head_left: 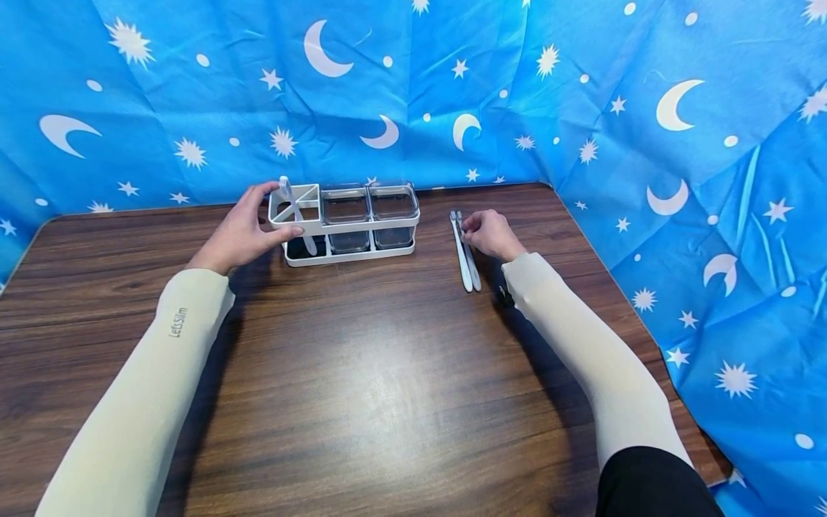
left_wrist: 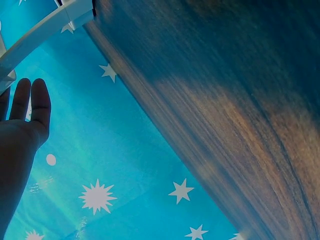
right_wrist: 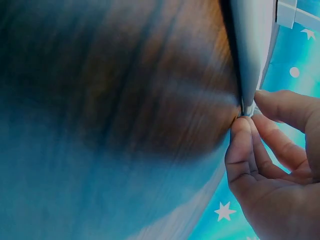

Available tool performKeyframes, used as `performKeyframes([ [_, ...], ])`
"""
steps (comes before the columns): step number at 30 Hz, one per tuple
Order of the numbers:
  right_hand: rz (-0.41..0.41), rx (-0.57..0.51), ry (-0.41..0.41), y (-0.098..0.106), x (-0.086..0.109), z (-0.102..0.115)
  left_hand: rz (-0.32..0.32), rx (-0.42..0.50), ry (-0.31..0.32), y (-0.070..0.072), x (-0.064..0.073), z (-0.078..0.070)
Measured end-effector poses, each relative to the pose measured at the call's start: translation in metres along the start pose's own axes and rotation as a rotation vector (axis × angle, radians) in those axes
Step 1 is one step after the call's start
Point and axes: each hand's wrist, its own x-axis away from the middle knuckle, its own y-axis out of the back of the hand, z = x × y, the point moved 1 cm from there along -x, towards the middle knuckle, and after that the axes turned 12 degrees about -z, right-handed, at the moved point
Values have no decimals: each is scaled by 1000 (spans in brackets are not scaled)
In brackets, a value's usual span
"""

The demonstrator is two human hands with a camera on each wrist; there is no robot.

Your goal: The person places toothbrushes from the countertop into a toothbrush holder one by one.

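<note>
A white toothbrush holder [head_left: 362, 227] stands near the back of the table. My left hand [head_left: 237, 231] grips its left end, thumb along the front rail and fingers at the back corner. In the left wrist view, two fingertips [left_wrist: 40, 95] extend beside the curved white rail [left_wrist: 37, 36]. A pale toothbrush [head_left: 298, 212] leans in the divided left section. To the right, two toothbrushes lie side by side: a white one [head_left: 462, 260] and a greyer one [head_left: 474, 271]. My right hand [head_left: 494, 234] pinches the greyer toothbrush near its head; in the right wrist view its handle [right_wrist: 246, 47] points away from the fingertips.
Two clear cups, a middle one [head_left: 346, 208] and a right one [head_left: 394, 205], sit in the holder. Behind the brown wooden table [head_left: 362, 345] hangs a blue curtain [head_left: 413, 86] with moons and stars, which also runs along the right edge.
</note>
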Motion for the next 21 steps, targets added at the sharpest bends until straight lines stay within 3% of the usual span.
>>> performKeyframes([
  [8,-19,-12,-21,-2,0,-1,5,3,3,1,0,0],
  [21,-100,57,-66,-7,-3,3,4,10,-4,1,-1,-1],
])
